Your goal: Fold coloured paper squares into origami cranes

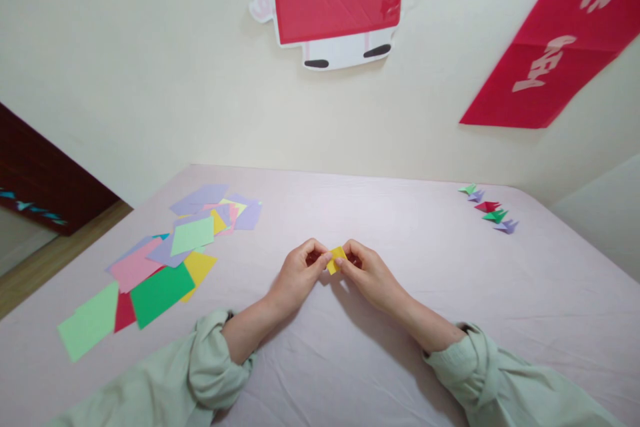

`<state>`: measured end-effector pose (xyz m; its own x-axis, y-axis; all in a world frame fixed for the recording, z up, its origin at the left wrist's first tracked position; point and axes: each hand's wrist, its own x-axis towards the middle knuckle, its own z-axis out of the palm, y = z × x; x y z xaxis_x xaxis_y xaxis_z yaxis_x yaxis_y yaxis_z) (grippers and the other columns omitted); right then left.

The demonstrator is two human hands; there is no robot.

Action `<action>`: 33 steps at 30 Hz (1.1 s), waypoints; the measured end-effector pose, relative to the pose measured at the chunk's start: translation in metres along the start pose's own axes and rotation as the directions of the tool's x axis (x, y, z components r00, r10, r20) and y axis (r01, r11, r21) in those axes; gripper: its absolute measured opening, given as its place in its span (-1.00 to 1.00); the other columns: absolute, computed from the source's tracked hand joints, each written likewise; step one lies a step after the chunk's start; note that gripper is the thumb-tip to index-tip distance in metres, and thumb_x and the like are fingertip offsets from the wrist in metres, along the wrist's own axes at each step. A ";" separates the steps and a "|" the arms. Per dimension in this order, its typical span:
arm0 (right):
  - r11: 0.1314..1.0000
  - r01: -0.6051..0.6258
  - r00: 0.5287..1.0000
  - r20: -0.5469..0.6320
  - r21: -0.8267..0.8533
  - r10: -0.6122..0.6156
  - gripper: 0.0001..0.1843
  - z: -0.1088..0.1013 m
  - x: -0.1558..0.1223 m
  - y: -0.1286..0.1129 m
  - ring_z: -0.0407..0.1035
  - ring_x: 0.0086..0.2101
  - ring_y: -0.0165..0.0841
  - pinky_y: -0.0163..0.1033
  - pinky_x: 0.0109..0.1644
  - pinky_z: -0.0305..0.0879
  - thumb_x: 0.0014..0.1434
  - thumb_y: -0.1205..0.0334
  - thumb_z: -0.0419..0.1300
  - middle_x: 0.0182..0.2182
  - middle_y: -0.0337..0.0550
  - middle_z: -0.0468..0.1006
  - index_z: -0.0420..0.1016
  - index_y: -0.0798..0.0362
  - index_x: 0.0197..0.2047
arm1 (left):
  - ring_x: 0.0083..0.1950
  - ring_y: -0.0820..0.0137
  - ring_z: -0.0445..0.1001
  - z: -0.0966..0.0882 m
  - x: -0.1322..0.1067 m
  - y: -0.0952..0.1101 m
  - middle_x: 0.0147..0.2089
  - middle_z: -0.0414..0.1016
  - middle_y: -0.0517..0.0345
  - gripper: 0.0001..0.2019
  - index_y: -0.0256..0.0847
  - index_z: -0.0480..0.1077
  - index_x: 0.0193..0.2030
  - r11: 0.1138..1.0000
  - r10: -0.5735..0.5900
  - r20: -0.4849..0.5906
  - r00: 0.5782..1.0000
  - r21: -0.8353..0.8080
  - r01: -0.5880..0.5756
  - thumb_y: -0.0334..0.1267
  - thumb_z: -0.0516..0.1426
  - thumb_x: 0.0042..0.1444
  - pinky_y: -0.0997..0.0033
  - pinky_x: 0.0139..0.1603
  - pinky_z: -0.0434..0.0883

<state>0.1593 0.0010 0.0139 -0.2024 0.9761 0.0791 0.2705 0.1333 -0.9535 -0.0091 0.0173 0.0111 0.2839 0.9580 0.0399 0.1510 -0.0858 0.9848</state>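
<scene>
A small piece of folded yellow paper (336, 260) is held up between my two hands, above the middle of the table. My left hand (301, 271) pinches its left side between thumb and fingers. On its right side my right hand (367, 271) does the same, the thumb lying across the front. The fingertips hide part of the folds. Both hands are closed on the paper and close together, their shadow falling on the cloth beneath.
Loose sheets of coloured paper (163, 293) lie overlapping across the table's left side. Several small folded paper figures (487, 207) stand in a slanting row at the back right. A pale pink cloth (350, 207) covers the table, which meets the wall (200, 107) behind.
</scene>
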 end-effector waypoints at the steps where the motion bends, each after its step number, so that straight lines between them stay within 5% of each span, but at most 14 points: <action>1: 1.000 -0.005 1.000 -0.005 0.016 0.005 -0.78 -0.001 0.001 0.001 0.16 -0.47 -0.43 -0.31 -0.40 0.07 0.21 0.11 0.12 -0.50 -0.31 0.31 0.29 0.03 -0.41 | -0.34 0.45 0.37 0.000 0.000 0.001 -0.41 0.41 0.22 -0.79 -0.24 0.38 -0.39 1.000 -0.003 -0.013 1.000 -0.007 0.003 -0.14 0.15 0.15 0.49 -0.29 0.32; 7: 0.998 -0.036 0.998 -0.057 0.049 0.039 -0.79 -0.002 0.002 0.008 0.20 -0.48 -0.41 -0.30 -0.41 0.10 0.15 0.09 0.15 -0.53 -0.30 0.34 0.30 0.03 -0.41 | -0.36 0.45 0.36 0.000 0.002 0.000 -0.43 0.41 0.24 -0.78 -0.24 0.38 -0.40 1.000 -0.030 -0.090 0.995 -0.005 0.030 -0.13 0.17 0.12 0.49 -0.31 0.30; 15: 0.990 0.065 0.997 -0.026 -0.124 -0.069 -0.86 -0.007 -0.001 0.003 0.26 -0.42 -0.39 -0.28 -0.33 0.16 0.22 0.21 0.07 -0.45 -0.26 0.41 0.35 0.04 -0.35 | -0.36 0.44 0.34 -0.003 0.002 0.002 -0.42 0.38 0.22 -0.84 -0.26 0.39 -0.41 1.000 -0.020 0.076 0.997 0.019 0.019 -0.20 0.16 0.08 0.47 -0.32 0.28; 33: 0.999 -0.004 0.998 -0.056 0.038 0.006 -0.81 0.000 0.004 0.007 0.27 -0.44 -0.40 -0.29 -0.35 0.18 0.20 0.13 0.12 -0.49 -0.28 0.41 0.30 0.02 -0.39 | -0.37 0.43 0.35 0.000 0.002 0.007 -0.46 0.42 0.20 -0.74 -0.26 0.42 -0.45 0.999 -0.040 0.036 0.999 -0.023 0.041 -0.08 0.17 0.07 0.47 -0.31 0.29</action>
<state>0.1604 0.0055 0.0077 -0.1478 0.9850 0.0894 0.2351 0.1228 -0.9642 -0.0071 0.0184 0.0184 0.3115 0.9502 -0.0057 0.1404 -0.0401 0.9893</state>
